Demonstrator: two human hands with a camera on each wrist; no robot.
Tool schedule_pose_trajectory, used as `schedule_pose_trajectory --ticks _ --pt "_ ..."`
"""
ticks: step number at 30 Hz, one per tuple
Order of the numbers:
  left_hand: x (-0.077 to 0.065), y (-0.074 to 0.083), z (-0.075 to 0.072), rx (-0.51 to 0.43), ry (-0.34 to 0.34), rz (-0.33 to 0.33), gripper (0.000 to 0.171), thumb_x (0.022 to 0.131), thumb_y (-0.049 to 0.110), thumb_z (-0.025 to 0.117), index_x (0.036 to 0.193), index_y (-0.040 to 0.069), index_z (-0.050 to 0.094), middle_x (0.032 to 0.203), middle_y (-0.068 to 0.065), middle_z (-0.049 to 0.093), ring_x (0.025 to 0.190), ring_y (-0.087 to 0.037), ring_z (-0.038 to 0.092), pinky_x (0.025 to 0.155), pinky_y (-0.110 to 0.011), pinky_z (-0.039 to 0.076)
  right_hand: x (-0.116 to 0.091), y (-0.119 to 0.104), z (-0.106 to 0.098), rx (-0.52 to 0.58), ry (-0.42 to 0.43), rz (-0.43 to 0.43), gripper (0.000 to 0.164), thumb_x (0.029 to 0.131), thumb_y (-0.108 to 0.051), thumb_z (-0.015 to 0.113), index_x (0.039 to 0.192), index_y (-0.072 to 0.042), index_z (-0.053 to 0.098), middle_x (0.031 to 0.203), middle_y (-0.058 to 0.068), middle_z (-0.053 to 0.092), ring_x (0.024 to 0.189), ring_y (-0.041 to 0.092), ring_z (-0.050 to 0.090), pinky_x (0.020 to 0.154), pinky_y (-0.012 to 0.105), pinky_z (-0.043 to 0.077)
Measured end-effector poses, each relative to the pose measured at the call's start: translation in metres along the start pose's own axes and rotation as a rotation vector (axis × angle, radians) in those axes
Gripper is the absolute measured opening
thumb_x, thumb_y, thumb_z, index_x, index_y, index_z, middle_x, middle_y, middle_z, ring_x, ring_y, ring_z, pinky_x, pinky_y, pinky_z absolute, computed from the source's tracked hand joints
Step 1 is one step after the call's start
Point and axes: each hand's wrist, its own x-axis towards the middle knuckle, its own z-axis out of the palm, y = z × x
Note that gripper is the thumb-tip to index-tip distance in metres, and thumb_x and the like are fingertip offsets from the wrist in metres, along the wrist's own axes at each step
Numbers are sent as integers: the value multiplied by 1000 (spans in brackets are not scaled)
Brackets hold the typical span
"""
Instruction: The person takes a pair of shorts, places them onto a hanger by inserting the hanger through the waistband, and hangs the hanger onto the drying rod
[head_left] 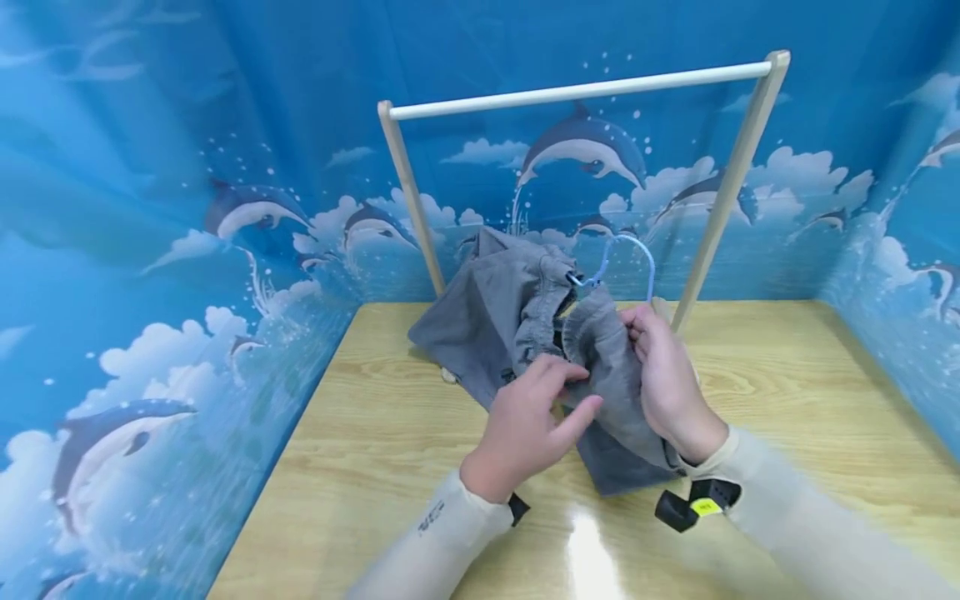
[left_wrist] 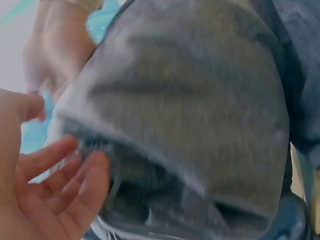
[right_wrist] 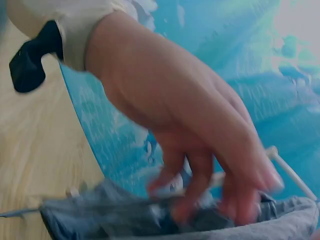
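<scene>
Grey pants (head_left: pixel 487 292) with a gathered waistband lie bunched on the table, partly raised around a light blue hanger (head_left: pixel 651 267). The hanger's hook shows above the cloth; most of its body is hidden. My left hand (head_left: pixel 528 421) is at the waistband, fingers loosely bent and thumb apart, fingertips touching the cloth. In the left wrist view, the left hand (left_wrist: pixel 60 185) has nothing between its fingers. At the pants' right edge, beside the hanger, is my right hand (head_left: pixel 669 379). Its blurred fingers (right_wrist: pixel 200 170) hang separated over the cloth opening in the right wrist view.
A wooden rack with a white crossbar (head_left: pixel 577 96) stands behind the pants at the back of the wood-grain table (head_left: pixel 375 450). Blue dolphin-print curtains (head_left: pixel 247 150) enclose the back and sides. A black strap device (head_left: pixel 678 508) is on the right wrist.
</scene>
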Motion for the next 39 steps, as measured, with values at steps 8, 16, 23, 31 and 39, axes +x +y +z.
schedule_pose_trajectory --ticks 8,16,23,31,39 --pt "-11 9 6 27 49 -135 57 88 50 81 125 10 66 115 -4 53 102 -17 51 84 -26 49 -11 11 34 -55 24 -33 29 107 -12 31 125 4 48 118 6 44 113 14 40 95 24 32" --pt "-11 -5 -2 -411 -209 -402 32 95 21 78 119 12 60 108 0 66 93 -5 67 77 -21 57 -20 34 37 -253 -142 -102 41 109 -15 34 140 9 47 138 24 52 125 21 46 102 20 33" --pt "-19 -23 -8 -562 -97 -385 24 100 20 67 122 8 66 93 -3 69 77 -8 64 69 -28 57 -26 41 49 -300 -284 -205 39 109 -10 39 139 8 57 132 19 51 117 20 46 95 20 39" --pt "-27 -35 -29 -565 -91 -470 24 104 17 63 122 2 68 101 -7 73 85 -5 62 74 -23 53 -22 40 43 -383 -382 -246 34 108 -4 47 138 3 61 126 15 60 112 23 57 93 21 47" --pt "-35 -49 -100 -388 -434 -361 12 107 13 57 96 8 58 77 3 46 71 -9 48 66 -28 42 5 14 -10 -684 -170 -675 46 92 10 61 136 -1 62 134 14 61 123 20 54 104 22 41"
